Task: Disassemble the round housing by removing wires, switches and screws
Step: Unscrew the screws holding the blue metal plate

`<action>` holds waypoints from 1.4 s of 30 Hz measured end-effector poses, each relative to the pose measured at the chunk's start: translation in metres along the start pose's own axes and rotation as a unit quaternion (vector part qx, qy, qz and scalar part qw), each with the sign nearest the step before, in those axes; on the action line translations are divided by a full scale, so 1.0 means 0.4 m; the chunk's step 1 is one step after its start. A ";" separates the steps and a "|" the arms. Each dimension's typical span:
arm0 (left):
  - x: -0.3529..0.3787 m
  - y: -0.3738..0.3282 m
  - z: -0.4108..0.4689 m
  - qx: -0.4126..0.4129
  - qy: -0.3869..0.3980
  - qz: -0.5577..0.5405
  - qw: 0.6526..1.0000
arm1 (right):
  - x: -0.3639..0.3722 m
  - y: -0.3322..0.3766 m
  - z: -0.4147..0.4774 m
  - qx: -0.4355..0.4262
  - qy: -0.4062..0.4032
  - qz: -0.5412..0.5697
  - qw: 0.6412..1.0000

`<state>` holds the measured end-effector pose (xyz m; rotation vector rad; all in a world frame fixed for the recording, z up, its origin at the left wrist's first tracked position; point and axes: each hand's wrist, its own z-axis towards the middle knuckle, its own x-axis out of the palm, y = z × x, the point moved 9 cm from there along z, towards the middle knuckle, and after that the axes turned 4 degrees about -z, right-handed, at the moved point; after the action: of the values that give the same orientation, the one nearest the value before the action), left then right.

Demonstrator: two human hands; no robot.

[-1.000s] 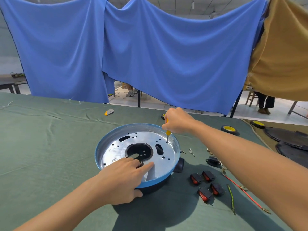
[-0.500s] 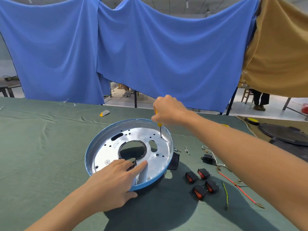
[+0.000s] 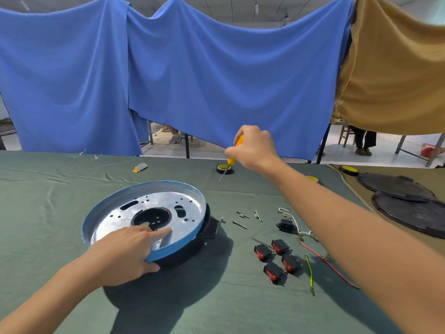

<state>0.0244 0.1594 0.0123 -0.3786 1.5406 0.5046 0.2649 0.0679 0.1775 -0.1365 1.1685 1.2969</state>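
Observation:
The round housing (image 3: 154,206), a silver perforated plate with a blue rim over a black base, lies on the green cloth, tilted up at its near edge. My left hand (image 3: 125,254) grips that near rim, thumb under it and fingers on the plate. My right hand (image 3: 252,147) is raised above and to the right of the housing, closed on a yellow-handled screwdriver (image 3: 227,165) whose tip hangs in the air. Several red-and-black switches (image 3: 277,259), loose screws (image 3: 243,218), a black socket (image 3: 286,225) and red and green wires (image 3: 322,261) lie to the right.
A tape roll (image 3: 224,168) sits behind the housing, and a small yellow-grey tool (image 3: 139,168) lies further left. Black round covers (image 3: 407,201) are stacked at the far right. Blue and tan cloths hang behind the table.
My right hand lifted the screwdriver out of the housing and moved it up and to the right. My left hand tipped the housing's near edge upward.

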 end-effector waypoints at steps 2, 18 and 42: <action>0.002 0.010 0.007 -0.003 0.005 0.000 1.000 | 0.016 -0.041 -0.009 0.028 0.000 0.017 0.999; -0.015 -0.003 0.032 0.046 0.014 0.015 0.999 | 0.283 -0.114 -0.086 0.038 0.250 -0.038 0.967; -0.018 -0.006 0.044 0.042 -0.029 -0.006 0.999 | 0.371 -0.128 -0.149 -0.036 0.330 -0.142 0.932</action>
<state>0.0407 0.1663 0.0196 -0.3047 1.4976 0.4365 0.2449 0.1101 0.0161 -0.8185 1.5928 1.0549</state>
